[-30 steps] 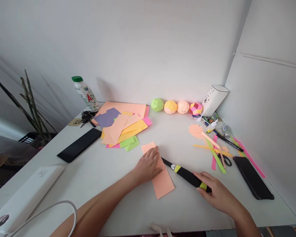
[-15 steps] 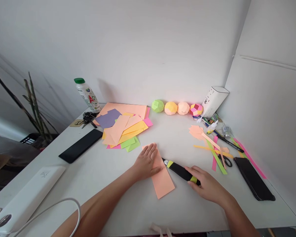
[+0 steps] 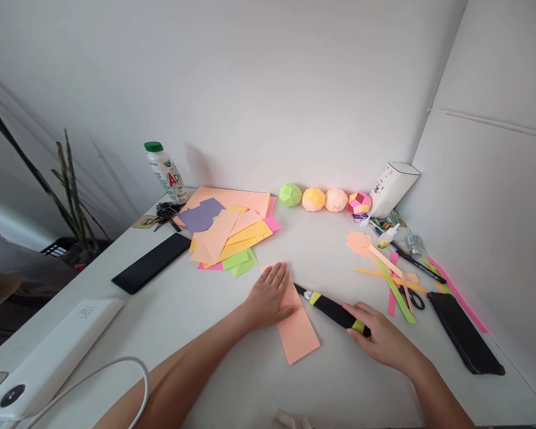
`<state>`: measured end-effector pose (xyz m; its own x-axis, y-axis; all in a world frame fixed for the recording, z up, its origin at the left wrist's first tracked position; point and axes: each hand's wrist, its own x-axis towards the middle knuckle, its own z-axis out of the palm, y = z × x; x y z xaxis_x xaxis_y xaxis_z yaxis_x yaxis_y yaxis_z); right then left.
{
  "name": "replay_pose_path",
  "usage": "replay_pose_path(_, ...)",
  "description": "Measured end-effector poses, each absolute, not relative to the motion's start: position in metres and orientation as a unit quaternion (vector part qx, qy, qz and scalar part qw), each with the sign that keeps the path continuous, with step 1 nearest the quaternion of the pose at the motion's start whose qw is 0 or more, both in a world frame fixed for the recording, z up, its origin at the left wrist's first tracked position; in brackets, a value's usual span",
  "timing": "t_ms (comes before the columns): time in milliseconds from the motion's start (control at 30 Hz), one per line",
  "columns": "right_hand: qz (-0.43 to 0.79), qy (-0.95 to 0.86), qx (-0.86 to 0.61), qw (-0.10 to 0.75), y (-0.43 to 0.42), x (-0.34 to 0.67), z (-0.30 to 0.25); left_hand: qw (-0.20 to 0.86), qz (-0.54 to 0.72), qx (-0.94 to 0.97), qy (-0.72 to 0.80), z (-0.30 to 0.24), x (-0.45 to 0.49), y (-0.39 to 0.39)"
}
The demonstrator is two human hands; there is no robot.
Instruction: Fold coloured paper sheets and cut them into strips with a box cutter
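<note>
My left hand [image 3: 269, 296] lies flat on a folded-looking peach paper strip [image 3: 300, 336], fingers stretched toward the far end and thumb out to the right. In my right hand [image 3: 379, 335] is a black and lime-green utility knife [image 3: 335, 311], gripped near its rear end. Its dark blade points to the upper left and its tip is at or very close to the strip's right edge; I cannot tell whether they touch. Part of the strip is hidden under my left hand.
Coloured papers [image 3: 227, 235] lie piled behind my left hand. Four-sided scraps, coloured strips [image 3: 395, 286], scissors [image 3: 414, 298] and a glue bottle [image 3: 388, 236] lie right. Several paper balls [image 3: 313, 199] line the wall. A phone [image 3: 467, 333], black slab [image 3: 152, 263] and white device [image 3: 53, 357] flank the workspace.
The whole view has shifted slightly, so everything appears a little further right. Relative to the paper strip, my left hand and the knife in my right hand look nearly unchanged.
</note>
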<state>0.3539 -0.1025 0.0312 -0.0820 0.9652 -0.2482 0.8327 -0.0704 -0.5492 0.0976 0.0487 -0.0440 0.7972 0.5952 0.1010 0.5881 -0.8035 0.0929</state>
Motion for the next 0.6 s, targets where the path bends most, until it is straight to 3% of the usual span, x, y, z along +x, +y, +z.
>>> replay_pose_path(600,0.256,-0.701,-0.656,0.109,-0.079,0.350,0.027,0.056,0.046,0.944,0.322,-0.039,0.098,0.047)
